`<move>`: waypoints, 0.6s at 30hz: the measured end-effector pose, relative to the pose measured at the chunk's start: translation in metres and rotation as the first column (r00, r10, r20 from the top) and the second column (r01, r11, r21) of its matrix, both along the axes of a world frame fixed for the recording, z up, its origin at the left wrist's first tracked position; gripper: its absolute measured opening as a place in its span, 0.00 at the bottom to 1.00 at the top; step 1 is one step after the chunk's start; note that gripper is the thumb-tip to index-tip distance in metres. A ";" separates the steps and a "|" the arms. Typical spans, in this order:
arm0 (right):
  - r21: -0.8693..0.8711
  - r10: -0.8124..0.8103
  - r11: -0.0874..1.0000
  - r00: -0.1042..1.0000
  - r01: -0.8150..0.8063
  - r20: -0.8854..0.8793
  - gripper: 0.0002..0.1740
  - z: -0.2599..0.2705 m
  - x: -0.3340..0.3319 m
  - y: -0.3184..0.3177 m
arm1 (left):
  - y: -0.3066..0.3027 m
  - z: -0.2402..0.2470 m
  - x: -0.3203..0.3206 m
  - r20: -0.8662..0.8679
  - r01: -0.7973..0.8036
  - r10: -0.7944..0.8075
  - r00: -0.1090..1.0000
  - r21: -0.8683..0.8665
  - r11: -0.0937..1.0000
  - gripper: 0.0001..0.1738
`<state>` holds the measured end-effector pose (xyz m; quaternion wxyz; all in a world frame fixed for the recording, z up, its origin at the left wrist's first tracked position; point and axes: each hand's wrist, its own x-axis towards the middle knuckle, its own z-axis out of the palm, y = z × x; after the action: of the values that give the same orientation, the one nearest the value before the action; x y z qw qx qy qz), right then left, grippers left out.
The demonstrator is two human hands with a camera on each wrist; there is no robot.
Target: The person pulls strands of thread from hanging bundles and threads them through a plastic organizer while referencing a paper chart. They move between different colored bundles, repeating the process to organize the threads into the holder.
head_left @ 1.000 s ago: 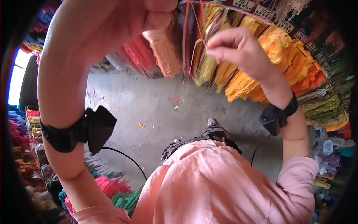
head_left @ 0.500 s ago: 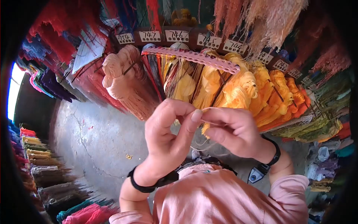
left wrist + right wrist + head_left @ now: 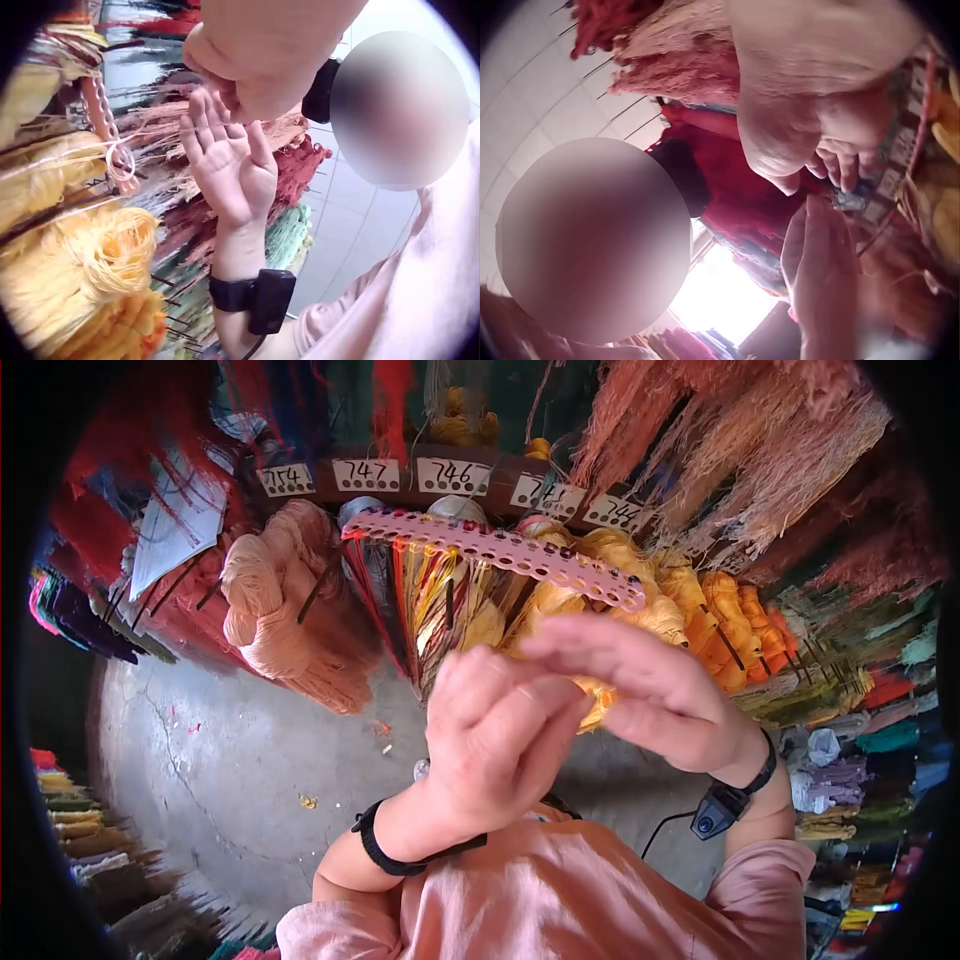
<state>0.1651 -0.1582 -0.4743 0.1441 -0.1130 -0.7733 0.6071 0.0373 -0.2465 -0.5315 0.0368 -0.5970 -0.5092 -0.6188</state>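
Observation:
In the head view the left hand (image 3: 500, 745) has bent fingers, with thumb and fingertips together beside the right hand (image 3: 665, 695). The left wrist view shows a pale thread (image 3: 56, 163) running with a loop towards the fingertips of the left hand (image 3: 274, 56), which appears to pinch it; the grip itself is partly hidden. The right hand (image 3: 234, 176) faces it palm up, fingers extended and spread a little. Beyond both hands a pink perforated strip (image 3: 500, 553) lies across the hanging skeins, with coloured threads hanging from its left half.
Peach skeins (image 3: 270, 590) hang left of the strip and yellow-orange skeins (image 3: 725, 625) right of it. Number cards (image 3: 453, 475) line the rail behind. Pink-red yarn (image 3: 745, 440) hangs overhead. Grey floor (image 3: 240, 760) lies below, with more yarn stacked at both sides.
From raised and apart, both hands came together over thread. Since then the right hand has straightened its fingers, and the strip and skeins stand larger and further left in the head view.

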 end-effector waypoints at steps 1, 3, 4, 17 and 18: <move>-0.297 -0.001 0.955 1.000 -0.003 -0.015 0.23 -0.004 -0.004 -0.005 | 0.002 0.001 -0.001 0.025 -0.018 0.018 1.000 -0.006 1.000 0.10; -0.307 -0.074 0.949 0.997 0.065 -0.017 0.18 -0.010 -0.009 0.003 | 0.007 -0.003 -0.001 0.213 0.016 -0.011 0.977 -0.021 1.000 0.07; -0.235 -0.121 0.965 0.993 0.121 0.012 0.14 -0.010 -0.008 0.006 | 0.010 -0.005 -0.002 0.300 0.043 -0.035 0.953 -0.021 0.999 0.06; 0.647 -0.160 0.759 0.945 -0.068 0.287 0.05 -0.008 -0.079 0.096 | 0.067 -0.066 0.009 0.971 0.331 -0.236 0.039 0.210 0.920 0.15; 0.677 -0.128 0.726 0.945 -0.118 0.301 0.04 -0.009 -0.084 0.100 | 0.072 -0.071 0.006 0.969 0.315 -0.246 0.031 0.225 0.922 0.14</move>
<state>0.0811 -0.0579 -0.4835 0.0469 -0.1530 -0.9550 0.2496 0.0433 -0.1748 -0.6024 -0.4504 -0.1155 -0.2890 -0.8368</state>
